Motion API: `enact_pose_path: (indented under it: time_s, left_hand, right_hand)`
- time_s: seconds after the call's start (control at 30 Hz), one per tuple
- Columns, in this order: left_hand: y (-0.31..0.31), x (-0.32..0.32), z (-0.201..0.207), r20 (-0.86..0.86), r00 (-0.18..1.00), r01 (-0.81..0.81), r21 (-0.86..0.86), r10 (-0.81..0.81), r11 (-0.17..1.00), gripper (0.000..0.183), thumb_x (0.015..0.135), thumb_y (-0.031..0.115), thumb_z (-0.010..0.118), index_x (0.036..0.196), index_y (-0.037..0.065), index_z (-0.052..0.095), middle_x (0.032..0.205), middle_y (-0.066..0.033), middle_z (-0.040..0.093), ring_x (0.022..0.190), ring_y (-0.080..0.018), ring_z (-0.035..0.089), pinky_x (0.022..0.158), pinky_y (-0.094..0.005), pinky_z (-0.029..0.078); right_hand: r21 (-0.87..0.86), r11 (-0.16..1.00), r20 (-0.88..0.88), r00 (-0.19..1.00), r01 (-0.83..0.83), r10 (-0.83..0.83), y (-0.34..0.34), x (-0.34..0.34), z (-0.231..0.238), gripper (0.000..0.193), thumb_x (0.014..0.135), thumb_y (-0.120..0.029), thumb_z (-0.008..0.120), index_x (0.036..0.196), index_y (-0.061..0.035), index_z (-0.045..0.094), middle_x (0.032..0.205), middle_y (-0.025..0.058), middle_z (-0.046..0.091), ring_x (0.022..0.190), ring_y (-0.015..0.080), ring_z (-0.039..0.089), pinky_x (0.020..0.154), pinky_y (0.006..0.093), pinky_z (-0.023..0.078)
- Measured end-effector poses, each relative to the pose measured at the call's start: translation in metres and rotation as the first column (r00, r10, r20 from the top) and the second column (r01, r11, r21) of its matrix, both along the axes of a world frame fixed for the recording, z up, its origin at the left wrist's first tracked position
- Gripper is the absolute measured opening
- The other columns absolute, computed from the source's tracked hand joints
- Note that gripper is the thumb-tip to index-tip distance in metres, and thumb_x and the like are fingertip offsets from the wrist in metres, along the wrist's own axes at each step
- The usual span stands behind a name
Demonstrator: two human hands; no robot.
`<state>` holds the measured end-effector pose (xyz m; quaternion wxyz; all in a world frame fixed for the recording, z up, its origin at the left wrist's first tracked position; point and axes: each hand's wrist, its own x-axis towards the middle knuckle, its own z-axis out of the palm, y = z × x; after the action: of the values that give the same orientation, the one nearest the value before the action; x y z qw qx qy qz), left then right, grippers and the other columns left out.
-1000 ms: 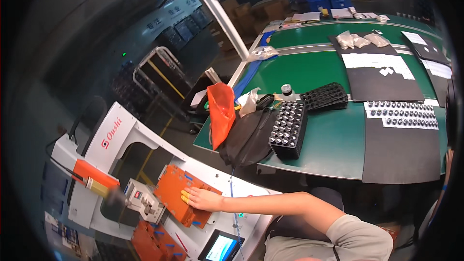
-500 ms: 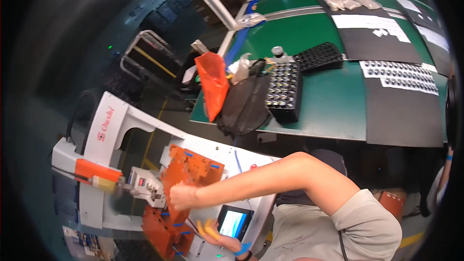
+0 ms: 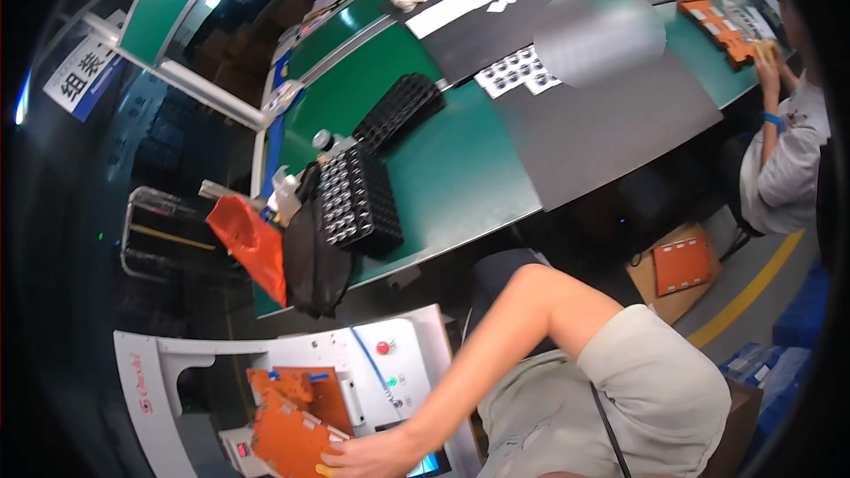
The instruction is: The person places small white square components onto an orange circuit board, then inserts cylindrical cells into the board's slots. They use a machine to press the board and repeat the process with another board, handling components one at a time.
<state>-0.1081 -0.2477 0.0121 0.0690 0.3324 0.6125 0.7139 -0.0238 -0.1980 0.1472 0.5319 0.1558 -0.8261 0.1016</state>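
My right arm reaches across from the right, and my right hand grips the edge of an orange panel with pale pieces along its rim. The panel lies tilted on a white machine, in front of another orange part with blue pins. Beside the right hand, a small yellow fingertip cover shows at the lower edge; whose finger it is on, I cannot tell. My left hand is otherwise out of view. A lit screen is partly hidden behind my right forearm.
A red button sits on the machine. On the green table stand a black tray of metal pieces, another black tray, an orange bag and a dark mat. At right a co-worker's hands hold an orange panel.
My view has swung right, bringing the co-worker into sight. My right hand has gone from a fist over the orange parts to gripping a panel's edge. My left hand has dropped out of view.
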Motion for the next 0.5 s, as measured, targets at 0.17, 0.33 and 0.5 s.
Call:
enact_pose_path:
  time_s: [0.17,0.33,0.5]
  left_hand:
    - [0.013,0.004,-0.027,0.358,0.879,0.271,0.167,-0.314,0.948,0.062,0.097,0.046,0.05,0.142,0.003,0.045,0.139,-0.0138,0.053,0.124,-0.0295,0.052,0.104,-0.0468,0.043]
    - [0.028,0.009,-0.046,0.546,0.57,0.48,0.385,-0.614,0.788,0.066,0.095,0.049,0.052,0.144,0.005,0.044,0.14,-0.0124,0.052,0.126,-0.0296,0.052,0.105,-0.0477,0.043]
    - [0.042,0.015,-0.057,0.582,0.287,0.581,0.526,-0.761,0.621,0.069,0.093,0.052,0.053,0.145,0.008,0.043,0.142,-0.0109,0.052,0.128,-0.0297,0.052,0.106,-0.0486,0.044]
  right_hand:
    - [-0.58,0.814,0.023,0.998,-0.035,0.059,0.03,0.086,-0.039,0.058,0.09,-0.029,0.068,0.136,-0.0023,0.046,0.126,0.0155,0.056,0.115,0.0247,0.057,0.088,0.0396,0.051]
    - [-0.978,0.207,0.121,0.858,0.018,0.499,0.059,0.147,-0.057,0.076,0.092,-0.03,0.07,0.151,-0.0021,0.032,0.133,0.0181,0.056,0.119,0.0261,0.058,0.095,0.0383,0.053]
    - [-0.994,-0.108,-0.009,0.966,0.019,0.26,0.049,0.182,-0.074,0.072,0.088,-0.014,0.077,0.148,-0.0047,0.037,0.127,0.0121,0.061,0.114,0.0188,0.061,0.09,0.033,0.055]
